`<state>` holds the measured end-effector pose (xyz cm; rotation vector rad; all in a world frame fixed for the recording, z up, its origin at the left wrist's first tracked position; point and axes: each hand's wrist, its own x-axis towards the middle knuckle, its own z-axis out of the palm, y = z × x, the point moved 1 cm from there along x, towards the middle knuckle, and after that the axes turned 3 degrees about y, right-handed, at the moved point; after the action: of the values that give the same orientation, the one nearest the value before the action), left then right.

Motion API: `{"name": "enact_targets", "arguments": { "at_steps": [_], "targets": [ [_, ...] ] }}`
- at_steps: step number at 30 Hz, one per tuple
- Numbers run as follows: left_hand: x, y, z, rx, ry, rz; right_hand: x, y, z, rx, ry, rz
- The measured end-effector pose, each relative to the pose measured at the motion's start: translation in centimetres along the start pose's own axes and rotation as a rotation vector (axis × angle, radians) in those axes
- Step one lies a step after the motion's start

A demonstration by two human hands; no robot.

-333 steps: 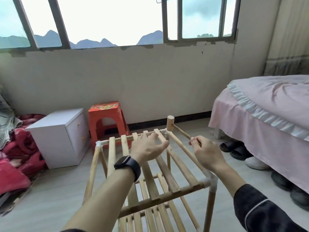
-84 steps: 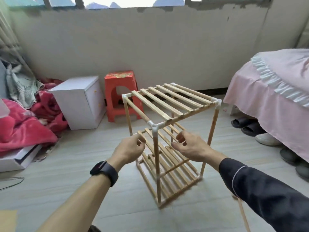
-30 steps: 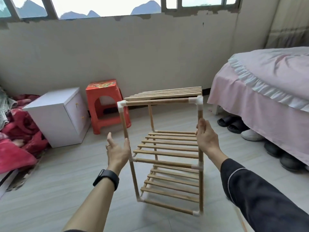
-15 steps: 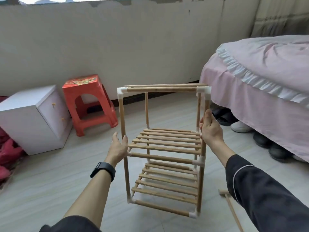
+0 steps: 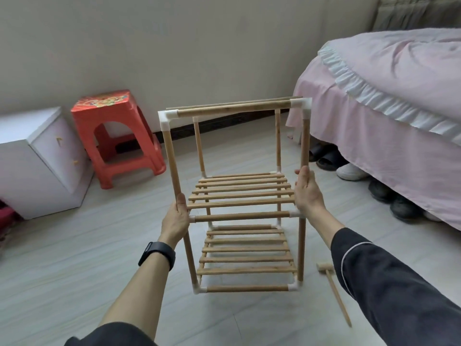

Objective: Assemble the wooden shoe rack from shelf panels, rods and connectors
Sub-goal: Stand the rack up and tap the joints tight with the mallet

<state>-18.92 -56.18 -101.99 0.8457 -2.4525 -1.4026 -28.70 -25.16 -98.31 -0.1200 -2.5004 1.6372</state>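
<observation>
1. Shoe rack (image 5: 241,217) sits mid-frame on the floor (image 5: 74,258), between both hands and in front of the wall. Can't tell if its feet touch the floor or it's lifted slightly.
2. Left hand (image 5: 175,219): on the left front post (image 5: 171,158), just above the middle shelf's connector, thumb laid up along the post. Its fingers are behind the post, so their curl is unreadable.
3. Right hand (image 5: 308,193): fingers straight, together and pointing up, palm flat against the outer side of the right front post (image 5: 304,141). It is pressing, not wrapped.
4. Build: three slatted shelves on four upright rods, with white connectors (image 5: 165,117) at the corners. Middle shelf (image 5: 240,187) and bottom shelf (image 5: 247,249) show full slat rows.
5. Top shelf (image 5: 234,107) is seen nearly edge-on, so only its front rail and one slat edge read.
6. Rear posts are partly hidden behind the shelves.
7. Wooden mallet (image 5: 333,287) lies on the floor just right of the rack, partly cut by the right sleeve (image 5: 389,290).
8. Also around: red stool (image 5: 112,136), white cabinet (image 5: 37,168), bed (image 5: 389,101) with shoes (image 5: 349,172) under it, and a watch (image 5: 157,253) on the left wrist.
</observation>
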Motion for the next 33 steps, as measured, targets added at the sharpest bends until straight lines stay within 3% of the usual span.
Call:
{"name": "enact_targets", "arguments": {
  "at_steps": [5, 10, 18, 24, 28, 33],
  "targets": [
    [-0.7, 0.1, -1.3, -0.014, -0.007, -0.024, -2.0, 3.9, 0.3, -0.115, -0.094, 0.088],
    [-1.8, -0.7, -2.4, -0.099, -0.005, -0.061, -4.0, 4.3, 1.0, -0.024, -0.197, 0.138],
    [-2.4, -0.9, -5.1, -0.220, 0.079, -0.163, -4.6, 2.6, 2.9, 0.001, -0.176, 0.063],
    [-1.9, -1.7, -6.2, -0.290, 0.116, -0.131, -4.6, 1.8, 4.1, 0.011, -0.139, 0.006],
    [-0.9, -1.6, -5.8, -0.452, 0.190, -0.165, -3.4, 1.0, 4.6, -0.047, -0.055, -0.052],
    [0.4, -2.5, -5.3, -0.505, 0.167, -0.173, 0.0, 1.3, 5.6, -0.151, -0.097, -0.032]
  ]
}}
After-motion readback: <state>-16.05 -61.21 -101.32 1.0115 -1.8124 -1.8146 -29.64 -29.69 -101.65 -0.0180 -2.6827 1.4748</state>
